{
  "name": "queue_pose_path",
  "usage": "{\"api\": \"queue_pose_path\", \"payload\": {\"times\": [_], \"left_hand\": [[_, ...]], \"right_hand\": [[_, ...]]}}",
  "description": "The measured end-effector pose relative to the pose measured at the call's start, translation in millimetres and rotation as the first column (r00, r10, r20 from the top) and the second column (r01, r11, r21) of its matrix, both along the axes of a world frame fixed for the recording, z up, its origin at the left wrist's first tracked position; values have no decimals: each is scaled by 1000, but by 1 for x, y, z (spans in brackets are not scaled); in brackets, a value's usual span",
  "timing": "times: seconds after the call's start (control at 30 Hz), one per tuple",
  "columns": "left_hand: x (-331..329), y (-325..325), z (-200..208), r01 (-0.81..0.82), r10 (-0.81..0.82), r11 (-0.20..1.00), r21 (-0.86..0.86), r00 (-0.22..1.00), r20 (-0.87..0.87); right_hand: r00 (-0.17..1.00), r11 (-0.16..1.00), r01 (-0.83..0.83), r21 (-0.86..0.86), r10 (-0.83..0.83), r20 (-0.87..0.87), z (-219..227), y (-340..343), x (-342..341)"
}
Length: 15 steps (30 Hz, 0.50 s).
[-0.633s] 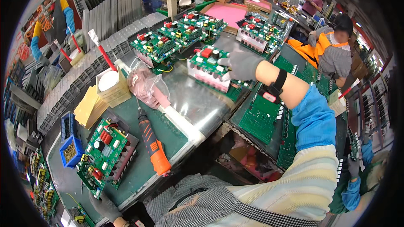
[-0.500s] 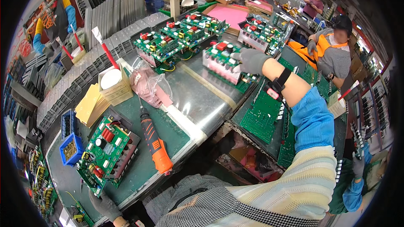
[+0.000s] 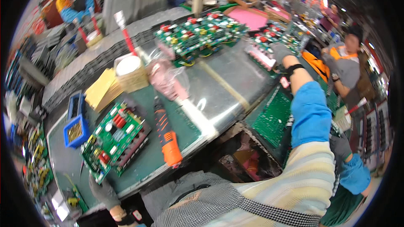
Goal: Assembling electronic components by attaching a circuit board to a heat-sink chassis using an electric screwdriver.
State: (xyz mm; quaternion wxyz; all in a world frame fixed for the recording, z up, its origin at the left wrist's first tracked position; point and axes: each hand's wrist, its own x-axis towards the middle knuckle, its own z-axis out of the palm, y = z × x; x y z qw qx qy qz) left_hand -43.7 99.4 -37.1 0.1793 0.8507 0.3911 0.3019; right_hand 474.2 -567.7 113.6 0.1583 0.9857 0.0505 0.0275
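My right hand (image 3: 281,53), in a grey glove with a black wrist strap, reaches far out to the upper right and grips a circuit board (image 3: 264,48) with red and white parts on a pale base. It sits at the right end of the shiny work surface (image 3: 227,84). My left hand (image 3: 102,191), also in a grey glove, hangs low at the near table edge just below a green circuit board (image 3: 114,140) with red components. Whether that hand holds anything is hidden.
An orange and black electric screwdriver (image 3: 167,134) lies beside the green board. A blue bin of screws (image 3: 75,129), yellow pads (image 3: 102,93), a white tape roll (image 3: 128,65) and a plastic bag (image 3: 166,80) lie behind. Stacked boards (image 3: 202,33) stand at the back. A co-worker (image 3: 346,65) sits at right.
My right hand has carried the board with red and white parts rightward and farther away along the shiny surface. The view has swung slightly; the left hand stays low.
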Motion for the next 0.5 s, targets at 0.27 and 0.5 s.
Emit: {"api": "queue_pose_path", "payload": {"times": [0.27, 0.5], "left_hand": [[5, -3, 19, 155, -14, 948, -277, 892, 451], [12, 15, 64, 767, 251, 153, -623, 580, 775]], "right_hand": [[848, 756, -511, 409, 521, 97, 48, 149, -56], [340, 225, -643, 733, 940, 10, 42, 327, -145]]}}
